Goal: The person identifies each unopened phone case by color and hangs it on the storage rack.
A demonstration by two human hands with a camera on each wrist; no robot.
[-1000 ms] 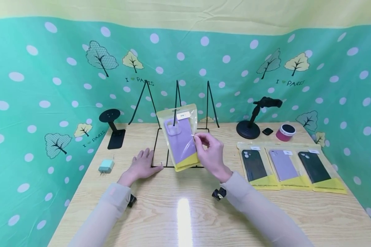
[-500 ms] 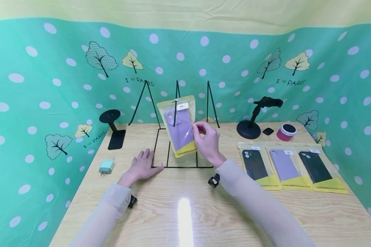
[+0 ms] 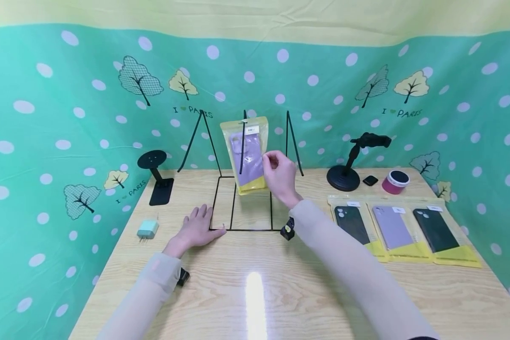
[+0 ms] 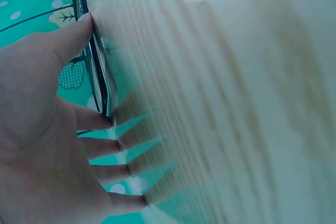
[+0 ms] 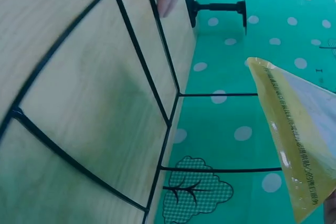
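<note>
In the head view, a little above the centre of the frame, the right hand (image 3: pixel 279 175) holds up a packaged purple phone case (image 3: pixel 246 153). The thumb and the first fingers pinch the right edge of the clear and yellow bag, and the other fingers are loosely curled. The bag hangs almost upright, so its long axis runs from top to bottom of the frame, with the yellow header and the small white label at the top. This top part lies right against the upper end of the middle rod of the black wire display rack (image 3: pixel 244 189). Whether the hole of the header is already on the rod cannot be told from the pictures. In the right wrist view only the yellow edge of the bag shows at the lower right, above the wire base.

The left hand (image 3: pixel 196 229) lies flat on the wooden table (image 3: pixel 255 293), lower and to the left of the case. Its fingers are straight and spread, and the thumb touches the front left corner of the rack's base; it grips nothing. The left wrist view shows the same.

The case is therefore up and to the right of the left hand, and the right hand is clearly the nearer one. Three more packaged cases (image 3: pixel 401 229) lie flat at the right of the frame, well apart from both hands.
</note>
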